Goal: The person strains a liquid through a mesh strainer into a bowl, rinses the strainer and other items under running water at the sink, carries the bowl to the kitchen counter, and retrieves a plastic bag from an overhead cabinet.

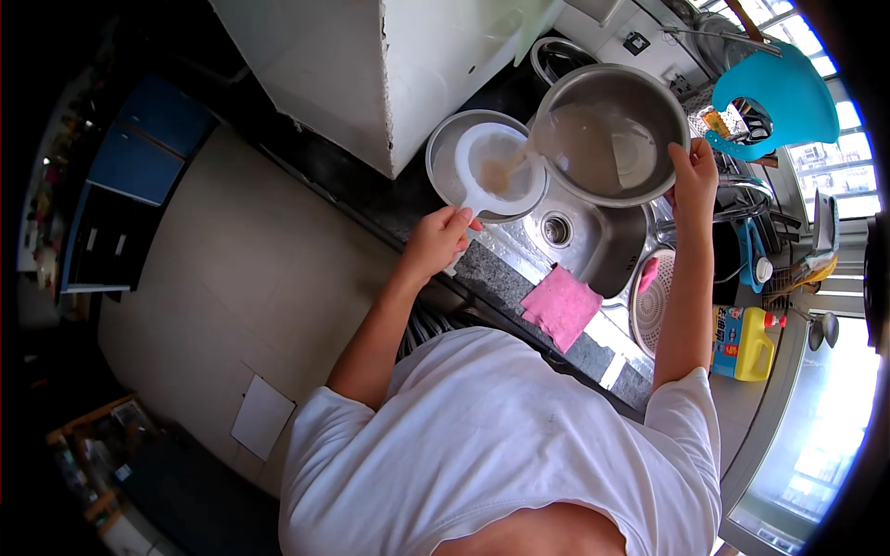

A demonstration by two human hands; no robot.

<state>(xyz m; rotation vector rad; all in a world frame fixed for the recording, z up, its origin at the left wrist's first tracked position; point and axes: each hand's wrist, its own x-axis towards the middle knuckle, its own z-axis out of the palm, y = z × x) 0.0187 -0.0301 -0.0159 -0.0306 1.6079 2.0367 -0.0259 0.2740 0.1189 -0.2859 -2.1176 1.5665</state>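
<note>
My left hand [438,243] is closed round the handle of a white strainer [468,157]. The strainer lies over a metal bowl [441,190] left of the sink. With its fingers on the rim, my right hand [693,176] grips a large steel pot [656,100] that is tilted to the left. Cloudy brownish liquid [579,148] runs from the pot's left edge into the strainer, where some brownish matter shows in the mesh. Below the pot is the steel sink [607,246] with its round drain.
A pink cloth [562,308] lies on the counter's front edge. Beside it stands a white perforated colander [651,310]. Further right are a yellow jug [743,343] and a faucet [742,190]. A turquoise plastic item [788,97] hangs at upper right; a white cabinet [324,65] juts out at upper left.
</note>
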